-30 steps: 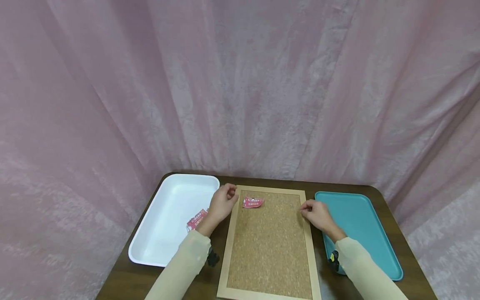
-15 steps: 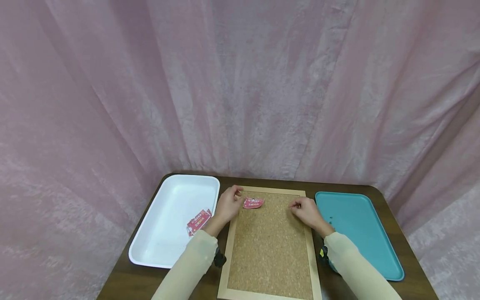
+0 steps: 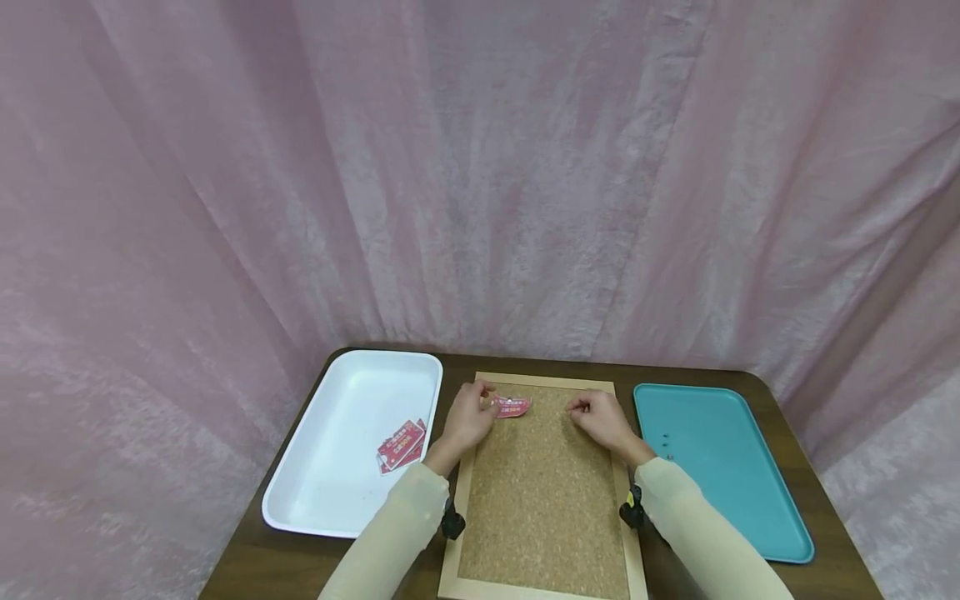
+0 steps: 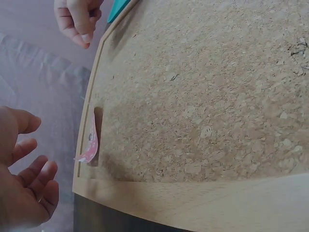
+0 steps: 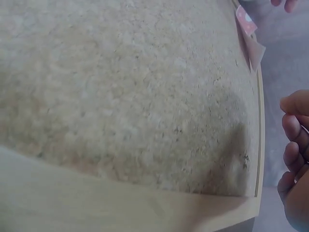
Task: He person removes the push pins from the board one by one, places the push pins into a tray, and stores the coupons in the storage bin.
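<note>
A framed cork board point(image 3: 551, 500) lies on the table between two trays. Near its top left corner a pink printed coupon point(image 3: 513, 407) is on the cork, its ends curling up, with a small pin head point(image 3: 510, 399) on it. My left hand point(image 3: 472, 415) is at the coupon's left end, thumb and fingers apart with nothing between them in the left wrist view. Right of the coupon, my right hand point(image 3: 600, 417) is over the upper cork, fingers curled and thumb tip close to the index finger point(image 5: 291, 126). I cannot tell whether something tiny sits between those tips.
To the left stands a white tray point(image 3: 322, 467) with several pink coupons point(image 3: 402, 446) piled at its right side. A teal tray point(image 3: 735, 467) on the right holds small dark bits point(image 3: 666, 436). Behind the table hangs a pink curtain point(image 3: 480, 183).
My right hand has moved left from the board's right edge to over the cork. My left hand has shifted right and slightly down, to the coupon's left end.
</note>
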Motion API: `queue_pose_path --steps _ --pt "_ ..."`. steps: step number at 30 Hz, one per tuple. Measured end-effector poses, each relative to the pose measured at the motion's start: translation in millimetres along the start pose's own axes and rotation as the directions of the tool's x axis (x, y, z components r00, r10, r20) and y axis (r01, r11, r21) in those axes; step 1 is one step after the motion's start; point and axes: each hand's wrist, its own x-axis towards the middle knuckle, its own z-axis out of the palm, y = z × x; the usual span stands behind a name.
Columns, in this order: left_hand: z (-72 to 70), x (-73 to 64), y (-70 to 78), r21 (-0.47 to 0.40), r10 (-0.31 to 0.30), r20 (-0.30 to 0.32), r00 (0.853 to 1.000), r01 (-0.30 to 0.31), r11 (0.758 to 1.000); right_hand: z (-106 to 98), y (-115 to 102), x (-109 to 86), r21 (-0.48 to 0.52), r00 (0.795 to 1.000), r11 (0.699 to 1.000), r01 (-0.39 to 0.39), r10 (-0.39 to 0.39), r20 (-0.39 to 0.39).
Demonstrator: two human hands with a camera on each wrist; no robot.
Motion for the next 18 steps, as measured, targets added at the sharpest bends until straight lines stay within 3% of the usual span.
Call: queue_pose_path --steps 10,18 --pt "11.8 3.3 -1.3 0.023 0.003 -0.023 1.0 -0.003 1.0 15 -3 7.2 -0.011 0.999 1.0 0.016 -0.017 -0.03" --pt "20.9 0.8 -15.2 0.066 -0.037 -0.03 0.999 0.039 0.997 43 -16 18.4 0.017 1.0 1.0 -0.007 0.008 -0.014"
